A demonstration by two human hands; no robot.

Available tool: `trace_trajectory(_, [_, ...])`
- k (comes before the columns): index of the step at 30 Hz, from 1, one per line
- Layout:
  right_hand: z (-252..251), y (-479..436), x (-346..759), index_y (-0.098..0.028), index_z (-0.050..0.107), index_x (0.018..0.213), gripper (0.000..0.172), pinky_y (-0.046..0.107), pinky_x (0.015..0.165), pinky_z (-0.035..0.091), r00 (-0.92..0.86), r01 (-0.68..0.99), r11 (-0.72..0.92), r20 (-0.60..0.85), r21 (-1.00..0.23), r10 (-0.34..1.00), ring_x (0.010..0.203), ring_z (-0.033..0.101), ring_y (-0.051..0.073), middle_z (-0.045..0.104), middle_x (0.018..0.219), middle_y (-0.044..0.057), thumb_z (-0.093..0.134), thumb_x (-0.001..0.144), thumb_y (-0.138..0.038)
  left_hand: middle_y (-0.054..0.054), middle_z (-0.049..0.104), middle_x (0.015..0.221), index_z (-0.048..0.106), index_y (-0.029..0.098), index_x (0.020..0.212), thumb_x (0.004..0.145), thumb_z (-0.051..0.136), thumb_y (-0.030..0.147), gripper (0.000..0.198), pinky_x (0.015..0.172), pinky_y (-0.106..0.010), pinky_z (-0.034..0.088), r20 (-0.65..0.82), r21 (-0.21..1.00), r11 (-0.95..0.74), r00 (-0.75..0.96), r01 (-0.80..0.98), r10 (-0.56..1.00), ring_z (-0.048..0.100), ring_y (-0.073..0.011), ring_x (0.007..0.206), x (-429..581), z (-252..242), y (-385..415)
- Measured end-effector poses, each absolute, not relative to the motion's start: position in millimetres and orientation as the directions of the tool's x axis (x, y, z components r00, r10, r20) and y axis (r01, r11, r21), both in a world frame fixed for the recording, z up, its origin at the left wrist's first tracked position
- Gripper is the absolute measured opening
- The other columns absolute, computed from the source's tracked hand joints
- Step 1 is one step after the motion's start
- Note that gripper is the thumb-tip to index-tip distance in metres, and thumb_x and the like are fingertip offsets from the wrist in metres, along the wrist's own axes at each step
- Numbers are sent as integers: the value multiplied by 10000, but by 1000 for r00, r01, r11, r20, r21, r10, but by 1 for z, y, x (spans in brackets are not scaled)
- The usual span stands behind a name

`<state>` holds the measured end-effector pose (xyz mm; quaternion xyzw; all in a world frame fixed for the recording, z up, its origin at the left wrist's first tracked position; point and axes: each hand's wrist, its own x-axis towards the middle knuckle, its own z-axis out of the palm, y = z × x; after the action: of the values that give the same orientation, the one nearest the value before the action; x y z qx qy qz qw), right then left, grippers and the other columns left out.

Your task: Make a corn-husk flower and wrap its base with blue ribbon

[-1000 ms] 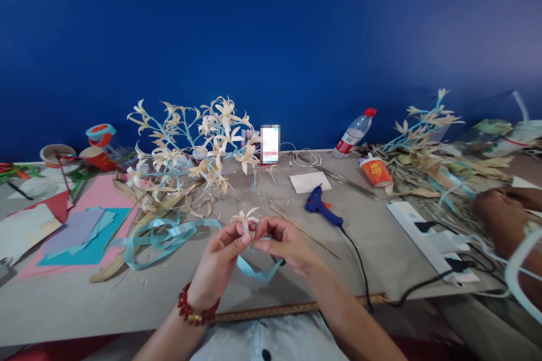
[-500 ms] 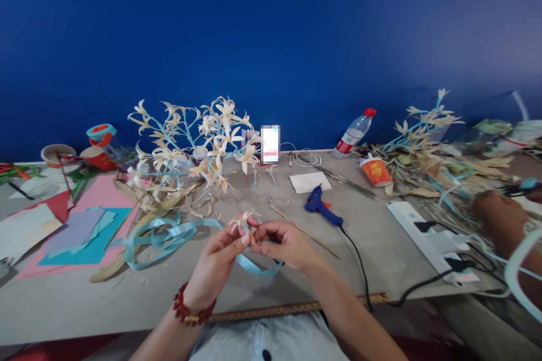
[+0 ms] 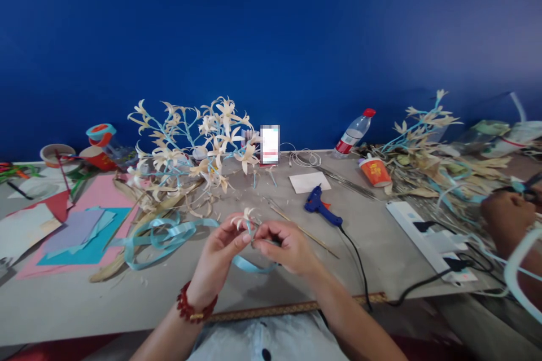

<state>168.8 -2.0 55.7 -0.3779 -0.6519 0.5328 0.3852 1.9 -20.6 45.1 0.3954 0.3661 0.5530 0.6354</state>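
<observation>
**Shiny pale blue ribbon loop (image 3: 250,267) is sliding leftward and riding up!**

Compared with half a second ago, that loop is hanging shallower, to the left of the dark blue plastic glue gun with an orange trigger (image 3: 324,212) and nearer the wearer. Well to the glue gun's right, another person's hand (image 3: 508,211) is edging further away. The small cream flower with slender curling petals (image 3: 244,216) is showing those petals more crisply, too.

The bare left hand (image 3: 221,251) is keeping the flower to the left of the glue gun and slightly nearer the wearer: thumb and fingers are pinching its slim pale blue stem (image 3: 249,227). The bare right hand (image 3: 284,242), working just left of the glue gun and nearer the wearer, is bringing thumb and bent fingers together at the stem's lower end. Whether they are gripping ribbon, stem or both, I cannot tell.

What could be going wrong from here? A loosening left thumb could be letting the stem roll; slack in that loop could be letting the ribbon twist or sag; fingertips straying too high could be creasing petals that are looking thin and brittle.

As for direction, the petals are fanning upward, away from the wearer's lap. The long axis is running nearly upright in view, its top leaning left, away from the glue gun, its foot disappearing between the fingers.
</observation>
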Motion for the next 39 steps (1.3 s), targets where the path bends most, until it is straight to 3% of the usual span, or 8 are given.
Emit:
trace_trajectory(6, [59,-2,170,-190,634,705,150,237,555,314,-417,218,234,126,-948,900,589,426,114,533,620,-32,627,821,-285,-31,603,850,652,181,779,800,729,316,157,778,-266,410,46,986,-34,73,-166,996,526,-186,831,-5,48,-21])
trace_trajectory(12, [64,2,172,-177,652,722,188,230,516,297,-482,180,147,43,-973,875,554,391,103,510,610,-37,656,802,-347,-32,594,843,641,174,788,833,683,357,194,766,-269,407,21,993,3,207,-116,978,519,-186,826,-12,57,-19])
trace_trajectory(18, [62,1,172,-179,652,705,181,225,516,300,-448,155,132,50,-979,893,555,408,102,517,610,-34,670,791,-337,-19,572,773,631,172,784,835,678,379,217,701,-259,402,13,993,10,200,-114,980,500,-170,749,-11,51,-20])
trace_trajectory(24, [57,-5,170,-180,645,717,158,234,565,350,-428,164,171,86,-971,899,616,487,127,576,649,-17,632,805,-311,-30,610,799,662,191,797,868,650,295,126,747,-276,415,158,982,-175,210,65,965,553,-188,788,-18,47,-23])
trace_trajectory(31, [56,-9,171,-191,652,721,112,233,584,346,-451,249,264,130,-932,883,611,493,122,589,645,-35,641,814,-251,-65,718,869,748,227,831,798,724,243,44,765,-308,474,248,934,-298,241,199,938,643,-236,844,-30,48,-21])
trace_trajectory(35, [60,-11,172,-196,645,745,107,227,567,344,-461,239,295,159,-925,873,602,484,117,576,651,-39,640,837,-251,-76,722,841,748,240,853,814,689,190,87,749,-331,489,342,899,-394,258,189,904,654,-242,819,-30,55,-23])
trace_trajectory(39, [61,-16,182,-211,656,821,54,254,595,381,-470,206,417,284,-885,835,637,526,144,617,722,-7,621,847,-243,-86,715,799,739,231,880,806,686,177,105,731,-363,498,487,834,-534,272,138,830,646,-249,767,-32,53,-28])
